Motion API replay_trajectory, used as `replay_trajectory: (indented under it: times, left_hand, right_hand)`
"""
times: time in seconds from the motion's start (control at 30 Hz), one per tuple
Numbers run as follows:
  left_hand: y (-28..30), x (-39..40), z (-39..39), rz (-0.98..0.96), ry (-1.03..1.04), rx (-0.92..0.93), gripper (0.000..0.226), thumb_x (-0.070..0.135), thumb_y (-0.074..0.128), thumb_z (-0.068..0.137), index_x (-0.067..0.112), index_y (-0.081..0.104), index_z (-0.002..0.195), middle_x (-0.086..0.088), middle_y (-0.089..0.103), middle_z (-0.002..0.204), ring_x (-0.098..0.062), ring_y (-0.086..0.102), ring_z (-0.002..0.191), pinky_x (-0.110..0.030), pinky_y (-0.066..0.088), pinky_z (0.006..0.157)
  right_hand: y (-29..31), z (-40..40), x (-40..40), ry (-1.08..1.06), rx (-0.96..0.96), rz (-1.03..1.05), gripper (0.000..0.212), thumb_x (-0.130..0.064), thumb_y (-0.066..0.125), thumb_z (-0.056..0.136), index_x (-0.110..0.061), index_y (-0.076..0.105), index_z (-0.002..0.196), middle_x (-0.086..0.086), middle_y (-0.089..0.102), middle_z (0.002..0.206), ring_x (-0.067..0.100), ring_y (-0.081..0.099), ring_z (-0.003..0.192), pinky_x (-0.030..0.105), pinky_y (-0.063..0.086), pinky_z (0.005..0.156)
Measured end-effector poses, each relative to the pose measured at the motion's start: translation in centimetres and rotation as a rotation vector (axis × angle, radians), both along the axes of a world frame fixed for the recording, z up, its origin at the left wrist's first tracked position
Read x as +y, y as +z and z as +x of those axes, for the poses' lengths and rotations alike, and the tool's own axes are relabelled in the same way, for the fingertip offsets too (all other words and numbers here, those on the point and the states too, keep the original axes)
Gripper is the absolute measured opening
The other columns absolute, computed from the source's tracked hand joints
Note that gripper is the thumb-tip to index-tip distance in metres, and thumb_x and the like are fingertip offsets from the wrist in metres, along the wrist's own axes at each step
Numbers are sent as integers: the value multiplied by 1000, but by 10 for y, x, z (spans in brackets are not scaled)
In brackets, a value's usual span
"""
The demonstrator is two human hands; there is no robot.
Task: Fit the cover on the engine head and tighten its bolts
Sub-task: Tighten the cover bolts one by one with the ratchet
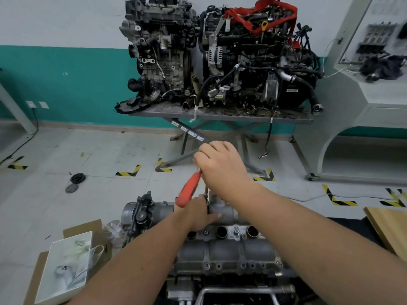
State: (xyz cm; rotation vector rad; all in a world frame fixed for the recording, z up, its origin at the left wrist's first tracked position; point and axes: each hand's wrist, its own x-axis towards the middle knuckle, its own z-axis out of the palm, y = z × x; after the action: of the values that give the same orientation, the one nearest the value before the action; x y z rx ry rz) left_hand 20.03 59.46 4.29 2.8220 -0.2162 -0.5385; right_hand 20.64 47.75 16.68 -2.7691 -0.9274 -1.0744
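Your right hand [220,166] is raised above the far edge of the cover [229,247], its grip curled round the head end of a ratchet [189,189] whose orange handle slants down to the left. A thin shaft drops from under that hand to a bolt [206,194] on the far side of the cover. Your left hand [199,214] rests on the cover's far tube-shaped part, fingers laid flat against the metal just beside the shaft's foot, thumb pointing right; its grip has hold of nothing you can see. The cover sits on the engine head [220,289], straight in front of you, with a pulley end [136,214] at its left. Left of it lie a white box [66,267] and cardboard [88,227]. Across the floor [88,150], two engines [209,51] stand on a metal counter [220,116].
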Motion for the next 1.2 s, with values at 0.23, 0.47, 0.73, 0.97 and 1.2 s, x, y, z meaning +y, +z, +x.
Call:
replay_trajectory:
  times: [0.23, 0.47, 0.73, 0.97, 1.2]
  left_hand:
    - [-2, 1, 0, 66, -13, -2, 79, 83, 42, 82, 18, 45, 128, -2, 62, 125, -26, 56, 117, -54, 32, 98]
    - [-1, 1, -1, 86, -23, 5, 81, 83, 40, 83, 16, 43, 129, -3, 62, 124, -26, 56, 117, -55, 34, 102]
    - [-5, 2, 1, 90, -26, 1, 82, 83, 39, 82, 16, 44, 128, -4, 59, 128, -25, 54, 121, -53, 33, 99]
    - [-10, 2, 3, 63, -13, -13, 79, 84, 40, 81, 19, 46, 126, 0, 62, 122, -23, 55, 115, -51, 30, 97]
    - [-7, 1, 5, 74, -9, 27, 77, 82, 41, 81, 20, 45, 127, 0, 61, 124, -22, 55, 119, -52, 29, 101]
  right_hand:
    - [28, -12, 17, -178, 398, -135, 53, -57, 20, 101, -19, 52, 117, 6, 56, 109, 30, 57, 95, 39, 32, 72]
    - [35, -8, 22, -229, 523, -88, 42, -45, 22, 106, -17, 54, 111, 5, 61, 95, 27, 50, 72, 37, 33, 62]
    - [50, 0, 25, -149, 1097, 496, 33, -27, 37, 103, -4, 61, 100, 9, 70, 76, 19, 65, 65, 27, 48, 58]
    - [22, -2, 32, 213, 1426, 1868, 32, -5, 53, 99, -8, 66, 69, 3, 68, 63, 22, 64, 76, 32, 52, 91]
    - [-10, -4, 28, 133, 929, 1550, 14, -48, 58, 93, -43, 70, 98, -18, 66, 96, -3, 61, 85, 14, 48, 77]
